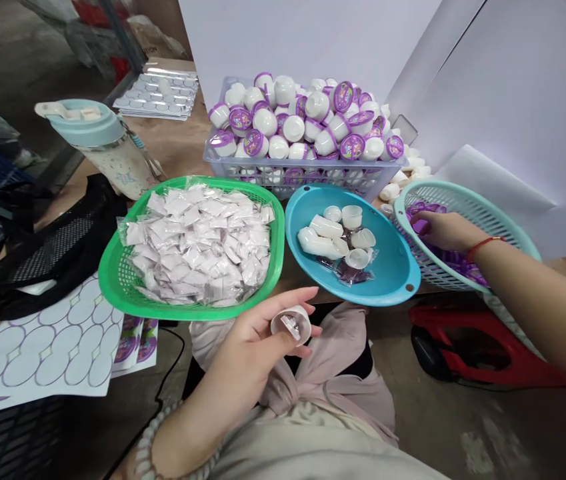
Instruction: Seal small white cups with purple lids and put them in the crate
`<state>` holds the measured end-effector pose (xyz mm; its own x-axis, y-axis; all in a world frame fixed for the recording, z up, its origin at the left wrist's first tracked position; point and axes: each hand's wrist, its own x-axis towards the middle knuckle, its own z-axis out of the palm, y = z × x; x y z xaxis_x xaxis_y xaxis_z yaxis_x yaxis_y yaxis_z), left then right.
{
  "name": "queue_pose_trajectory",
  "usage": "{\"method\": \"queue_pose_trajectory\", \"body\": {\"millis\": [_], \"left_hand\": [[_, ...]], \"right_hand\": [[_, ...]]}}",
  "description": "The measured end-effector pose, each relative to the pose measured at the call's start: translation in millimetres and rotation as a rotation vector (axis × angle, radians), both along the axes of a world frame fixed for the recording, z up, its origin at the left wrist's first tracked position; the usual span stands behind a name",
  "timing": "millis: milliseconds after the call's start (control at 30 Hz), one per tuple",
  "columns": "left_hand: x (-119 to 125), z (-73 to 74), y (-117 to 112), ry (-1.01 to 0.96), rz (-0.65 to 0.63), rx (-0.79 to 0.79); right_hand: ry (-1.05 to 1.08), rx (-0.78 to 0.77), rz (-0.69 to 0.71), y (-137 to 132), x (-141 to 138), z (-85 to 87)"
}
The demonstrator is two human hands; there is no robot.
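Note:
My left hand (267,337) is closed round a small white plastic cup (301,321), its mouth tilted up towards me. Inside the cup lies a small clear-wrapped packet (290,327). My right hand (440,230) reaches into a pale teal basket (483,200) of purple plastic lids (463,263), its fingers closed on a purple lid (419,227). Between the hands stands a blue bowl (393,267) with white cups (353,217) and dark wrapped packets (353,273). White wrapped packets (203,240) fill a green basket (107,277) on the left.
Behind the bowls, a clear plastic crate (283,170) is heaped with lidded white cups (265,122). A tumbler (105,150) and a black mesh bag (57,247) stand left. Sticker sheets (53,347) lie at the left edge; more white cups (413,163) lie beside the crate.

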<state>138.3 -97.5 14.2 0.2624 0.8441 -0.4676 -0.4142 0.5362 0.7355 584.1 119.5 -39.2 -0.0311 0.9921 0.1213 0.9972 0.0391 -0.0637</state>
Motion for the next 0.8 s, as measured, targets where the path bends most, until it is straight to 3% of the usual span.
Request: {"method": "queue_pose_trajectory", "body": {"millis": [100, 200, 300, 400, 467, 500, 600, 667, 800], "left_hand": [[-3, 2.2, 0, -0.06, -0.003, -0.067], [-7, 1.7, -1, -0.111, -0.014, -0.087], [-10, -4.3, -3, -0.169, -0.022, -0.071], [-15, -12.1, -8, -0.195, -0.028, -0.028], [-19, -14.4, -11, -0.157, -0.047, 0.003], [-21, -14.3, -13, -0.135, -0.062, 0.02], [-27, -10.4, -17, -0.083, -0.082, 0.072], [-30, -6.7, -19, -0.024, -0.051, 0.11], [-40, 0.2, -25, 0.148, 0.057, 0.172]], "right_hand": [[-0.022, -0.15, -0.018, 0, 2, 13.8], [-0.068, -0.163, -0.098, 1, 2, 28.3], [-0.105, -0.12, -0.162, -4, -5, 42.7], [-0.03, 0.064, -0.114, -22, -38, 59.4], [0.127, 0.212, 0.068, -41, -80, 71.2], [0.223, 0.226, 0.228, -52, -106, 76.6], [0.333, 0.088, 0.777, -78, -197, 85.9], [0.227, 0.012, 0.92, -85, -259, 84.1], [-0.133, -0.269, 1.001, -82, -362, 70.1]]}}
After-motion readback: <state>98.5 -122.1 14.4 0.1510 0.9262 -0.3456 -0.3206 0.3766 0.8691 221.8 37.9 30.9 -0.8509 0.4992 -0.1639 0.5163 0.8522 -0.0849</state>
